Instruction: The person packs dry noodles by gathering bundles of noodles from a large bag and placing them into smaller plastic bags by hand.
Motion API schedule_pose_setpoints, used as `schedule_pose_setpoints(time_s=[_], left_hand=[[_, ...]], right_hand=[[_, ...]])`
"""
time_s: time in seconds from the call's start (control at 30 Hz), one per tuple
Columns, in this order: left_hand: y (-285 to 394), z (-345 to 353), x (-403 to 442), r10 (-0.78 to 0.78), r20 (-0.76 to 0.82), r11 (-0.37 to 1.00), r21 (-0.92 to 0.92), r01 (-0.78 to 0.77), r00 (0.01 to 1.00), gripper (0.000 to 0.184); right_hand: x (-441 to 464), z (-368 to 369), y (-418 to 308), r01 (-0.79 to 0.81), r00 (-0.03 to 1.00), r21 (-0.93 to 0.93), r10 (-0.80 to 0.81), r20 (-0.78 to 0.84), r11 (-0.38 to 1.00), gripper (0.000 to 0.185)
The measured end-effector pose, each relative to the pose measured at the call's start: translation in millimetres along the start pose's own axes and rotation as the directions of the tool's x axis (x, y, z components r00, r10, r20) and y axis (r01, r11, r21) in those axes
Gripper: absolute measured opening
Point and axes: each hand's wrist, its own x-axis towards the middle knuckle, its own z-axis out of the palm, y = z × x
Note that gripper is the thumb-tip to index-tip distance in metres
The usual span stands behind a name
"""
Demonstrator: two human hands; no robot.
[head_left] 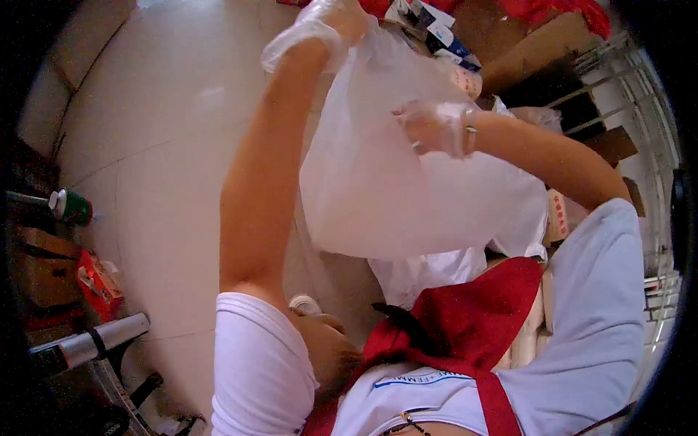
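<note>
White blue-lettered T-shirt, red apron, clear plastic gloves, beaded necklace

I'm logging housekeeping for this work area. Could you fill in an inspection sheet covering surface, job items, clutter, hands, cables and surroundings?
Surface: pale tiled floor, joint lines visible
Job's things: large translucent plastic bag; contents unclear
Clutter: red packet and green-and-white container at left; cardboard at upper right
Hands: clear gloves on both; left hand grips the bag's top, right hand is against its side, its grip unclear
Cables: nothing seen
Surroundings: silver tubular frame at lower left
</note>
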Motion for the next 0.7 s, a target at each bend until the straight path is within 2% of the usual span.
schedule_pose_setpoints(time_s=[0.07,0.13,0.2,0.23,0.27,0.3,0.33,0.37,0.43,0.5,0.57,0.63,0.67,0.7], left_hand=[[4,-3,-2,-0.094,0.04,0.97,-0.22,0.1,0.995,0.016],[7,-4,-5,-0.265,0.11,0.771,-0.573,0.279,0.958,0.019],[5,-6,-6,-0.356,0.182,0.529,-0.769,0.359,0.916,0.022],[4,-7,-6,-0.372,0.217,0.439,-0.816,0.377,0.902,0.023],[4,-10,-9,-0.39,0.255,0.355,-0.845,0.4,0.885,0.025],[3,-14,-9,-0.403,0.291,0.286,-0.861,0.421,0.868,0.027],[5,-20,-12,-0.431,0.307,0.231,-0.872,0.433,0.848,0.028],[8,-24,-15,-0.452,0.342,0.169,-0.874,0.455,0.824,0.03],[-5,-31,-21,-0.584,0.121,0.296,-0.889,0.349,0.803,0.023],[19,-55,-20,-0.648,-0.02,0.365,-0.886,0.287,0.762,0.022],[54,-83,-31,-0.676,-0.108,0.411,-0.876,0.252,0.729,0.022],[104,-110,-37,-0.652,-0.156,0.459,-0.86,0.222,0.742,0.021],[139,-127,-39,-0.626,-0.182,0.488,-0.85,0.198,0.759,0.021],[168,-141,-40,-0.59,-0.193,0.509,-0.843,0.175,0.784,0.021]], right_hand=[[-11,-21,1,0.079,0.996,-0.066,-0.075,0.051,0.995,0.041],[-30,-41,10,0.251,0.968,-0.087,-0.251,0.005,0.964,0.04],[-51,-63,24,0.447,0.886,-0.127,-0.458,-0.076,0.886,0.043],[-71,-67,16,0.366,0.922,0.042,-0.356,-0.149,0.93,0.043],[-82,-75,23,0.477,0.872,0.126,-0.451,-0.188,0.87,0.047],[-98,-87,39,0.576,0.793,0.069,-0.535,-0.292,0.815,0.044],[-110,-91,49,0.58,0.772,0.186,-0.463,-0.436,0.793,0.035],[-114,-97,69,0.587,0.76,0.262,-0.409,-0.506,0.766,0.031],[-110,-116,89,0.589,0.735,0.377,-0.28,-0.618,0.714,0.027],[-104,-142,173,0.604,0.712,0.447,-0.194,-0.675,0.66,0.027],[-75,-160,281,0.44,0.796,0.498,-0.067,-0.602,0.747,0.035],[-44,-168,421,0.131,0.843,0.603,0.231,-0.485,0.786,0.024],[-24,-154,486,-0.041,0.855,0.315,0.196,-0.479,0.948,0.022],[-3,-138,539,-0.116,0.853,0.424,0.309,-0.421,0.898,0.021]])
